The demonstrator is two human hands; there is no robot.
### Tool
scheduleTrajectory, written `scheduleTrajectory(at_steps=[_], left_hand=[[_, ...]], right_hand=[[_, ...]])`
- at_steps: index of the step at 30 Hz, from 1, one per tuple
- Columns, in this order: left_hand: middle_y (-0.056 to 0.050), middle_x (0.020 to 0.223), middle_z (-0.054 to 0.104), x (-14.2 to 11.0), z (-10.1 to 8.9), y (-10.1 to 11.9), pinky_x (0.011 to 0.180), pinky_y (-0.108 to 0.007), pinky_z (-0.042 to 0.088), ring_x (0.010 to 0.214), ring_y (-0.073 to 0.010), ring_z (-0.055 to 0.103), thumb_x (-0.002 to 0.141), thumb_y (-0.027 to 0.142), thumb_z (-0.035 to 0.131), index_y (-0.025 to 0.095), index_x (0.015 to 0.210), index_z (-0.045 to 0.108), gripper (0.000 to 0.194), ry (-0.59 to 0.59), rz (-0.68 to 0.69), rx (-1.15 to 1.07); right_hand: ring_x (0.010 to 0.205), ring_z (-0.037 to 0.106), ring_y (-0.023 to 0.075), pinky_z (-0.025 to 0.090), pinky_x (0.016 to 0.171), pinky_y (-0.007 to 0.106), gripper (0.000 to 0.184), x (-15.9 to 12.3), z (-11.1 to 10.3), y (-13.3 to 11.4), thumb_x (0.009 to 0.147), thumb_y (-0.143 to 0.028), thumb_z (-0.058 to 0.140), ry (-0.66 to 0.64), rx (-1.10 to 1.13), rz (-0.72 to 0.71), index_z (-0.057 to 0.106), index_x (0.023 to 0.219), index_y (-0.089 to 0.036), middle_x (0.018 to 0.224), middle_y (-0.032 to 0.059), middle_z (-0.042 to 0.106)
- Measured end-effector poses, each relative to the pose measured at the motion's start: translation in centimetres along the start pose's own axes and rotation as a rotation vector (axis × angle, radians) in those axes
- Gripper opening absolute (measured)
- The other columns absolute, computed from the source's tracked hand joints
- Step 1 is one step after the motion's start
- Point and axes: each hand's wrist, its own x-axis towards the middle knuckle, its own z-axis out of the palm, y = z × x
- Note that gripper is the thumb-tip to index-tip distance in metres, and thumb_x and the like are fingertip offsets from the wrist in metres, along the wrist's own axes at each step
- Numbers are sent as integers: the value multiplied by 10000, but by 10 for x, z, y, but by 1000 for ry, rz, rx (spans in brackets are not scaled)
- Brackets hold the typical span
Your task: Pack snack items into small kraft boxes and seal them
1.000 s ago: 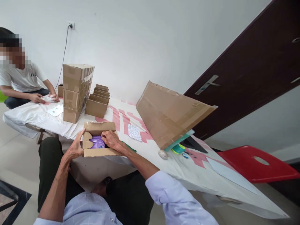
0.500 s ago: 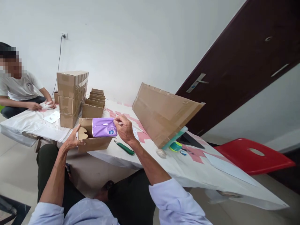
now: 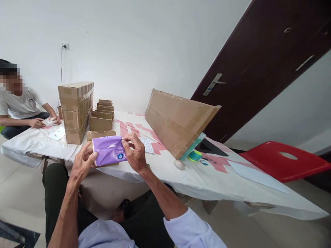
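A purple tissue pack (image 3: 107,151) with a round blue logo is held up between my hands, in front of a small cardboard box (image 3: 101,134). My left hand (image 3: 84,161) grips its left end, thumb across the front. At its upper right edge my right hand (image 3: 134,151) pinches the wrapper between thumb and fingers. The pack covers most of the box; only the box's back wall and a strip along the bottom show.
Stacked taped boxes (image 3: 74,112) stand on the covered table (image 3: 165,179), with several open boxes (image 3: 102,120) behind. A large cardboard piece (image 3: 178,122) leans to the right, near a tape roll (image 3: 194,156). A co-worker (image 3: 23,106) sits at far left. A red chair (image 3: 274,162) stands right.
The tissue pack has come out of the box, toward me. My left hand has let go of the box's side and taken the pack's left end. The view has shifted slightly.
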Motion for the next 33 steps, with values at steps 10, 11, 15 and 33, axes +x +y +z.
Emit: scheduleTrajectory(at_steps=[10,11,15,33], left_hand=[[-122,1488,660,41,12,21,1185,-452,479,1426,-363,571,889,619,740,181,1478,593,748,0,213,-108],[-118,1494,656,48,12,23,1190,-450,474,1430,-360,568,891,624,735,183,1474,600,743,-13,228,-90],[-99,1487,666,71,15,24,1184,-452,482,1415,-350,584,873,642,741,199,1475,610,759,-70,223,-71],[-135,1478,661,94,17,25,1130,-452,524,1395,-353,591,866,621,767,182,1521,559,815,-174,269,-60]], right_hand=[[1293,653,290,591,1033,448,548,-9,26,20,978,-584,615,-136,369,246,571,1411,-251,1423,152,664],[1306,648,294,586,1047,454,554,-6,30,24,973,-599,613,-133,393,258,584,1399,-246,1425,150,669],[1247,686,293,612,997,438,593,5,43,42,935,-664,605,-104,418,305,622,1337,-229,1366,142,709],[1101,734,274,613,974,435,661,33,42,58,687,-496,887,-168,615,441,696,1251,-210,1190,84,788]])
